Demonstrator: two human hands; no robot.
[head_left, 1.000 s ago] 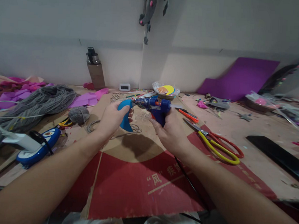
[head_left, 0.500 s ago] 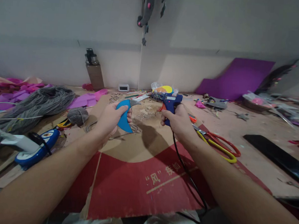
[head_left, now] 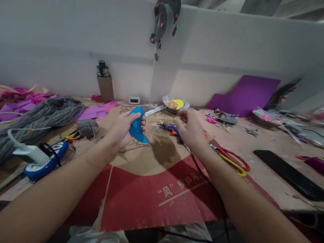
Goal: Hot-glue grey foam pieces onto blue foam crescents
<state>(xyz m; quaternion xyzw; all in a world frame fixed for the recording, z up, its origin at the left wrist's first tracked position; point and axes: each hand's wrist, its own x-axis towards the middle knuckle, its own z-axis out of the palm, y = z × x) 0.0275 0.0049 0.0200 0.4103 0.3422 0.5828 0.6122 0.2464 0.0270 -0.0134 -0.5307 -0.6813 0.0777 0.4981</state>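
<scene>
My left hand [head_left: 120, 128] is closed on a blue felt crescent [head_left: 137, 126], with a grey piece [head_left: 147, 108] at its upper tip. The thumb lies on the front of the felt and the fingers are behind. My right hand [head_left: 190, 126], somewhat blurred, hovers just over a dark blue glue gun [head_left: 179, 136]. The thumb and fingers look apart, with nothing visible between them. The glue gun lies on the brown cardboard, partly hidden by that hand, and its black cord [head_left: 202, 174] runs down past the front edge.
Scissors with red and yellow handles [head_left: 234, 159] and a black phone-like slab [head_left: 292, 173] lie to the right. Grey yarn [head_left: 50, 117], a yarn ball [head_left: 87, 127] and a blue power strip [head_left: 44, 166] are at left. A bowl with a yellow disc [head_left: 176, 105] stands behind.
The glue gun, held upright in my right hand before, now lies on the cardboard, and the hand has come off it. My left hand still holds the felt crescent. The view has tilted up.
</scene>
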